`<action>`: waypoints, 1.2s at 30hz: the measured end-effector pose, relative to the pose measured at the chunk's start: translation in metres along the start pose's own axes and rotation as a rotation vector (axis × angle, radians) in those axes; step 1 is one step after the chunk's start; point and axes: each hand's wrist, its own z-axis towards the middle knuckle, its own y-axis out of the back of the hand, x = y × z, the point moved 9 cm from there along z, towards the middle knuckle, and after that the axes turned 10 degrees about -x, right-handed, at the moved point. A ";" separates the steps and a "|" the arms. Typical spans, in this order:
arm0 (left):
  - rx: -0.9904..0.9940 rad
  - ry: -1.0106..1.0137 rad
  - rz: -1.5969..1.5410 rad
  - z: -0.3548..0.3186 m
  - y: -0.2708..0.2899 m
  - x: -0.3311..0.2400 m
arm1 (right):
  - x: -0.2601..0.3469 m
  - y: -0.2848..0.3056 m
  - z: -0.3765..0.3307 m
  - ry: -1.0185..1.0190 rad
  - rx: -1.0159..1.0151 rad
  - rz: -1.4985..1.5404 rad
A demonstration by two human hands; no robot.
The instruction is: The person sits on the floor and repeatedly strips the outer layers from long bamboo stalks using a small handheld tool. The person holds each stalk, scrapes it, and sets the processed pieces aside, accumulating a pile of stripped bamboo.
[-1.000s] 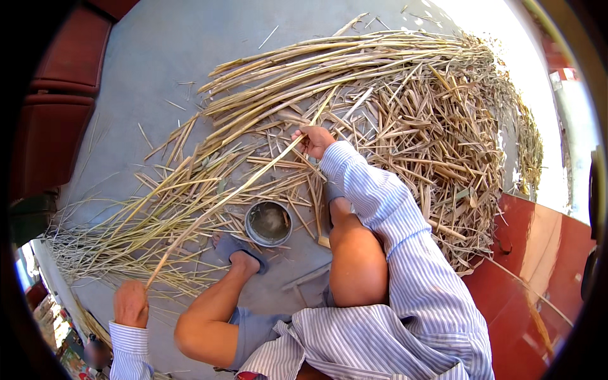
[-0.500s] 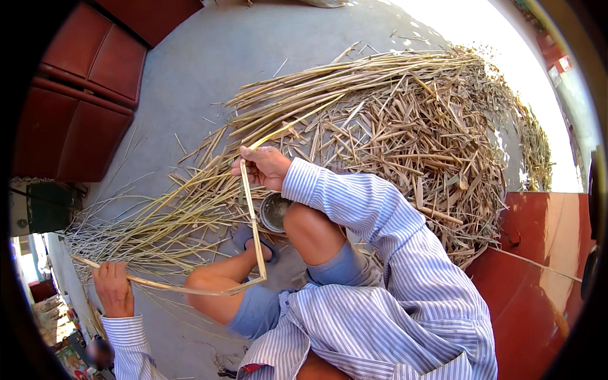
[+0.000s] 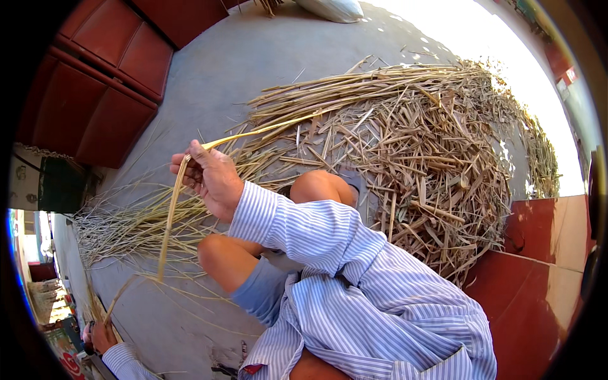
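Right hand (image 3: 212, 177) raised above the knees, fingers clamped on one long yellow stalk (image 3: 170, 215), bent over the fist. Left hand (image 3: 100, 335) low beside the stalk's far end, fingers seemingly closed on it. Judged from the big straw pile (image 3: 430, 145) on the floor beyond the stalk: much left to work through.

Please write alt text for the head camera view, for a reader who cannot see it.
The right hand grips a long yellow reed stalk that bends over the fist, above bare knees and a striped shirt sleeve. The left hand sits low at the picture's edge. A large pile of dry reeds covers the grey ground.
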 end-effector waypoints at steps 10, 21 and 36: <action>-0.149 0.296 0.100 -0.165 -0.064 0.186 | 0.030 0.213 0.111 -0.115 -0.586 0.192; 0.059 0.739 0.088 -0.256 -0.125 0.142 | 0.110 -0.063 0.001 0.383 0.046 0.191; 0.161 0.897 -0.065 -0.284 -0.202 0.069 | 0.134 -0.380 -0.127 0.687 0.777 -0.337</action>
